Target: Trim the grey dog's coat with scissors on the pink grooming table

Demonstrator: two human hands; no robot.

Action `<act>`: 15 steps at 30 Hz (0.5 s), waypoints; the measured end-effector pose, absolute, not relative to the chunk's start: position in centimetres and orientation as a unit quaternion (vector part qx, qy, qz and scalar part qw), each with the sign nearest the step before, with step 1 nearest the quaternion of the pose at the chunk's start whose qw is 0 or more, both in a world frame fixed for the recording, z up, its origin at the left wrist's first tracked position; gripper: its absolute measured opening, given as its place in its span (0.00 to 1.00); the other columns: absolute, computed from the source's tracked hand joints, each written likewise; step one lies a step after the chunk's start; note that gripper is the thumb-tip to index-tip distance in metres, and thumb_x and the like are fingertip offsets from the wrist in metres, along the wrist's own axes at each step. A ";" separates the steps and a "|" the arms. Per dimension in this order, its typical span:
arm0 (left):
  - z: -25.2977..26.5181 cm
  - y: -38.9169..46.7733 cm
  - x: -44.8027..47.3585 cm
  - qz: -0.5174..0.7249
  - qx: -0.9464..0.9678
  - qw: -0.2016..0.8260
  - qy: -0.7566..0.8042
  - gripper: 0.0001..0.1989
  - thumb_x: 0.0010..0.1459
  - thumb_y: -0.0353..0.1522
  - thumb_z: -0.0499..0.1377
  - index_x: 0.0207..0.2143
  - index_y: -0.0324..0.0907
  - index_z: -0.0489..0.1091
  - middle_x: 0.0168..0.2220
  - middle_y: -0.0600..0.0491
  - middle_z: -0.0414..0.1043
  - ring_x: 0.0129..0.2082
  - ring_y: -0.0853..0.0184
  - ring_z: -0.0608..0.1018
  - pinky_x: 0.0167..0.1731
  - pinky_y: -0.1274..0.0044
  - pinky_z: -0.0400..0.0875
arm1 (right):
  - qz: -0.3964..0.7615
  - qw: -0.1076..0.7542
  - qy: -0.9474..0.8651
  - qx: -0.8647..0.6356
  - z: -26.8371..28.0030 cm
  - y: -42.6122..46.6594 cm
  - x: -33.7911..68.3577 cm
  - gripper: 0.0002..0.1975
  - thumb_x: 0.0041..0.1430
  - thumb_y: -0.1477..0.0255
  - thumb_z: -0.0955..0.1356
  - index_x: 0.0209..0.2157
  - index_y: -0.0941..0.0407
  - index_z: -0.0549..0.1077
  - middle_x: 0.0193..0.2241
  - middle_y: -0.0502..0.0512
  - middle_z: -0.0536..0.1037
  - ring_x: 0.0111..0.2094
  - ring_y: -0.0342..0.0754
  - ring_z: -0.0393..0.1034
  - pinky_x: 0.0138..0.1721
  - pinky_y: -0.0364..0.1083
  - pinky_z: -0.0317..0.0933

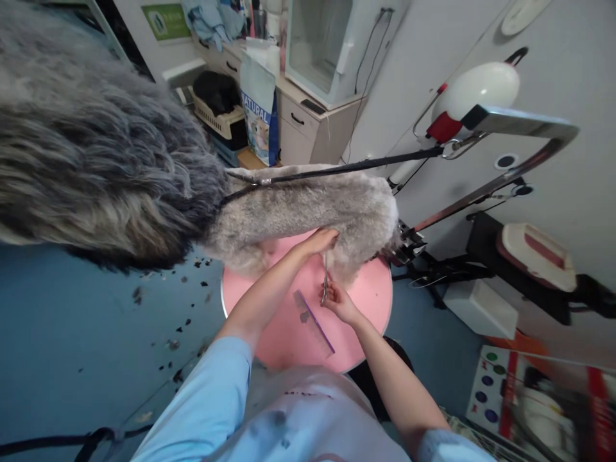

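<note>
A grey curly-coated dog [298,208] stands on a round pink grooming table [283,343], its large dark head [120,147] close to the camera at the left. My left hand [321,241] is at the front of the dog's hind leg [353,253], fingers curled against the fur and tips partly hidden. Below it, my right hand [341,303] grips a pair of slim metal scissors [326,276] by the handles, blades pointing up beside the leg. On the tabletop, near my right hand, lies a comb with a purple spine [315,322].
A black lead [356,166] runs from the dog's neck to a metal grooming arm [524,122]. Hair clumps [138,295] litter the blue floor. Behind stand a food bag [260,109], a pet carrier [221,115] and drawers [298,122].
</note>
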State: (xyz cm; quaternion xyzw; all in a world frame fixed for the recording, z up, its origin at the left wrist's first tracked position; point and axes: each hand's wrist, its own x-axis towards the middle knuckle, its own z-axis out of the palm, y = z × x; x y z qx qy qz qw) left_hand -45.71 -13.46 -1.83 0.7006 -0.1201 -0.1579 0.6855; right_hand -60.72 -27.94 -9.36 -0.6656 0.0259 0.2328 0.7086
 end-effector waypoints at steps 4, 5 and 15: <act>-1.7 -13.4 -45.8 -0.149 0.712 0.673 -0.133 0.11 0.53 0.30 0.47 0.18 0.40 0.55 0.20 0.56 0.54 0.24 0.71 0.59 0.26 0.79 0.57 | 0.206 0.708 0.045 -0.674 -9.7 -28.2 -60.4 0.22 0.42 0.71 0.75 0.40 0.53 0.67 0.31 0.49 0.70 0.32 0.44 0.67 0.36 0.47 0.64; -1.8 -13.4 -45.7 -0.146 0.713 0.671 -0.137 0.11 0.53 0.30 0.47 0.19 0.40 0.56 0.21 0.56 0.55 0.25 0.71 0.59 0.26 0.78 0.57 | 0.220 0.706 0.043 -0.672 -9.8 -28.3 -60.4 0.22 0.42 0.71 0.74 0.40 0.53 0.67 0.31 0.49 0.70 0.32 0.44 0.67 0.36 0.47 0.64; -1.4 -13.6 -46.2 -0.167 0.699 0.681 -0.142 0.13 0.56 0.28 0.46 0.19 0.40 0.59 0.21 0.55 0.58 0.28 0.69 0.64 0.33 0.77 0.61 | 0.256 0.688 0.055 -0.676 -11.0 -28.8 -61.0 0.18 0.42 0.73 0.73 0.36 0.55 0.66 0.27 0.47 0.69 0.29 0.43 0.65 0.34 0.46 0.61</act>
